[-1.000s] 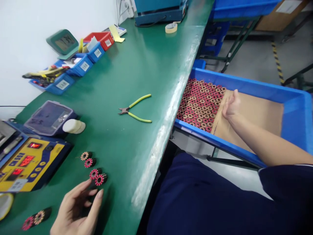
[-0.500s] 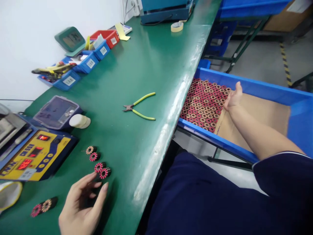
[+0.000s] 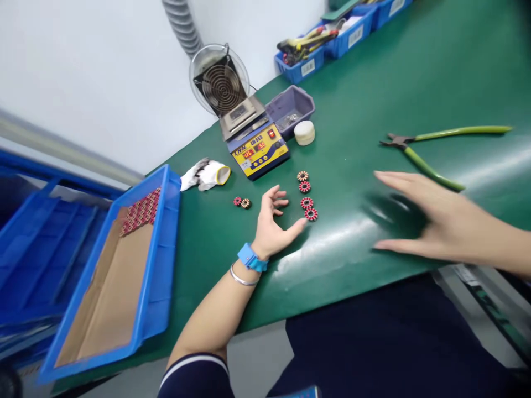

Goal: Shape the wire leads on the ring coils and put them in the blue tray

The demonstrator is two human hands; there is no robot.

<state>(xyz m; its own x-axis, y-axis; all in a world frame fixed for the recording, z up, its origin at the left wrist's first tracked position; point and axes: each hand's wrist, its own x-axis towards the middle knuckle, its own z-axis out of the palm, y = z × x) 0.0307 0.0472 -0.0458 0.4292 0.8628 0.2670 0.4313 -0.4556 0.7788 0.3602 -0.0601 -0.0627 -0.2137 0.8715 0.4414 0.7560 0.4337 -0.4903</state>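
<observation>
My left hand (image 3: 274, 224), wearing a blue wrist strap (image 3: 252, 257), rests on the green table with its fingers apart and nothing in it. Its thumb tip is close to a red wound stator (image 3: 311, 214), the nearest in a short column of several. Above that one in the column are another red stator (image 3: 307, 203), a third red one (image 3: 305, 187) and a copper-coloured one (image 3: 302, 176). Left of this hand, a red and a copper stator (image 3: 245, 203) sit side by side. My right hand (image 3: 440, 221), slightly blurred, hovers open over the table, just below green-handled cutters (image 3: 400, 141).
A blue tray (image 3: 160, 249) with cardboard and rows of stators stands at the left. Behind are white gloves (image 3: 207, 174), a soldering pot with a yellow panel (image 3: 260, 152), a fan (image 3: 224, 85), a purple box (image 3: 296, 102), a round white container (image 3: 304, 132) and blue tool bins (image 3: 299, 69).
The view has swung left, away from the stator-filled tray on the right. My right hand has come from that tray to above the table. My left hand stays beside the stator column.
</observation>
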